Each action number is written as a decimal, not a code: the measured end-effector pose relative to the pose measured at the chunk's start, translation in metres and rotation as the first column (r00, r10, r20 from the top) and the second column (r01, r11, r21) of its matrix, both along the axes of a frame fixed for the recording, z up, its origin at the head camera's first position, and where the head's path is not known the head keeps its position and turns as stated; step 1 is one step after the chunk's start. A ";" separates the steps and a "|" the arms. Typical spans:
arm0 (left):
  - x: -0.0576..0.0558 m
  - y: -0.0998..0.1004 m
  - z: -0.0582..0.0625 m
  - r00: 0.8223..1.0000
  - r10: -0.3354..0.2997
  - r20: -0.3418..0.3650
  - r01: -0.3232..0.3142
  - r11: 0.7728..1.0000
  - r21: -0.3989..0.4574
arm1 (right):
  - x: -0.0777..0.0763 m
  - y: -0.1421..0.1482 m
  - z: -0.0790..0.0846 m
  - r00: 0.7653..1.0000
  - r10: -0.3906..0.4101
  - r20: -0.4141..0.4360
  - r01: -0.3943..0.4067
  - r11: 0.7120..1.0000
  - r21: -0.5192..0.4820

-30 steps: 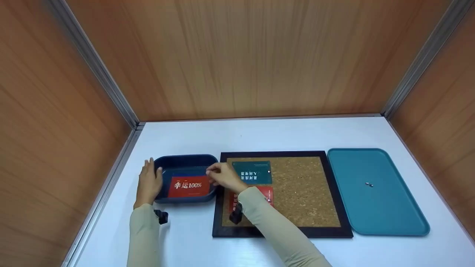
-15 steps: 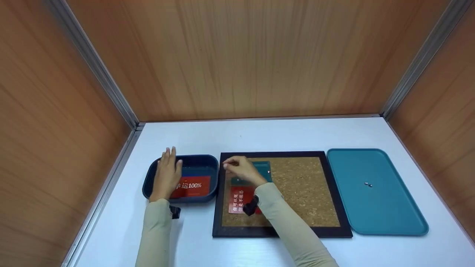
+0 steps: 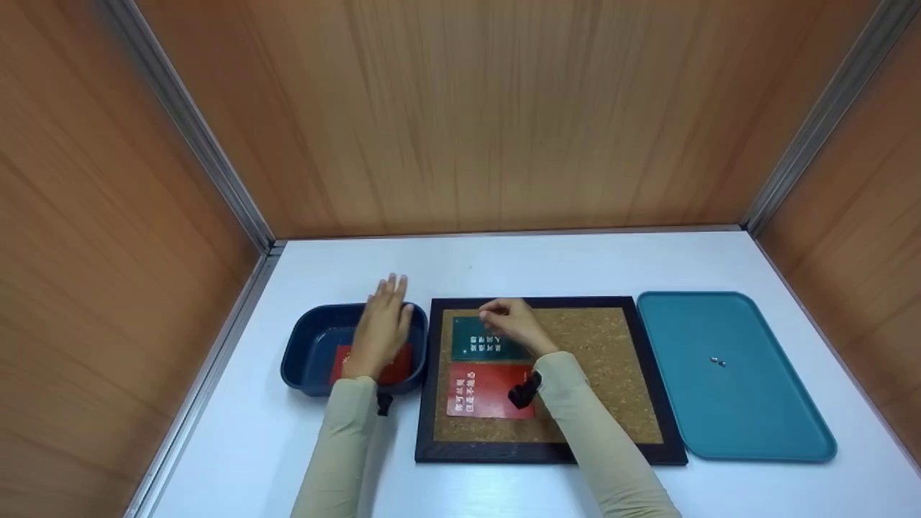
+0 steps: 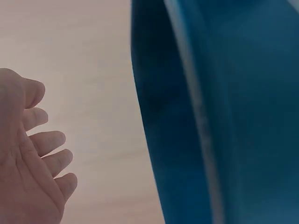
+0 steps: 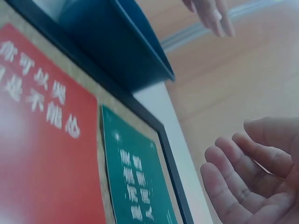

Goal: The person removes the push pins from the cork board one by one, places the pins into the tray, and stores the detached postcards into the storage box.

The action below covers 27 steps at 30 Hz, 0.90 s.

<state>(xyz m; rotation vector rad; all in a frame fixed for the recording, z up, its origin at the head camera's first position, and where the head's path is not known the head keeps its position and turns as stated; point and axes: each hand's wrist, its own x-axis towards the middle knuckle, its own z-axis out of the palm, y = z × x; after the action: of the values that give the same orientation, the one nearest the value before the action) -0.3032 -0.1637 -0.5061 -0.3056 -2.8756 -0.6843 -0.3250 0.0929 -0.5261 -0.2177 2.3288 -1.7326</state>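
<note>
My left hand [image 3: 381, 327], fingers straight and holding nothing, hovers over the right part of a dark blue plastic basin [image 3: 302, 352]. It partly hides a red card [image 3: 396, 368] lying inside the basin. In the left wrist view that hand stands apart from the basin wall [image 4: 163, 116]. My right hand [image 3: 519, 324] is above a green card [image 3: 468, 345] with white lettering on a framed cork board [image 3: 597, 360]. Its fingers [image 5: 238, 186] are loosely curled with nothing between them. Below the green card, a red card [image 3: 489, 392] with white lettering lies on the cork.
Right of the board, a teal tray [image 3: 748, 410] carries a few tiny shiny metal pieces [image 3: 717, 361]. The board's black frame [image 3: 496, 452] stands close beside both basin and tray. Wood-grain panels [image 3: 504, 122] enclose the white table [image 3: 360, 266] at the back and sides.
My left hand has shifted right, from the basin's left rim to over its right part. My right hand has moved right, from the basin's right edge to above the green card.
</note>
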 end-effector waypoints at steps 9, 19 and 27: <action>-0.005 0.045 -0.007 0.994 -0.104 -0.024 0.103 0.994 -0.044 | -0.003 0.029 -0.008 0.999 -0.037 -0.025 0.038 0.997 0.066; -0.008 0.083 -0.020 0.980 -0.200 0.016 0.201 0.975 -0.090 | -0.003 0.059 -0.023 0.996 -0.059 -0.072 0.064 0.995 0.070; -0.009 0.106 -0.031 0.970 -0.230 0.075 0.237 0.967 -0.091 | -0.006 0.072 -0.030 0.995 -0.098 -0.017 0.099 0.987 0.130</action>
<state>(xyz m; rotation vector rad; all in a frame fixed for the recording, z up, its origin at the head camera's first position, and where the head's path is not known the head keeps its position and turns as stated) -0.3118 -0.0581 -0.5370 -0.6572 -2.9691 -0.5976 -0.3310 0.1646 -0.5561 -0.0898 2.4882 -1.6166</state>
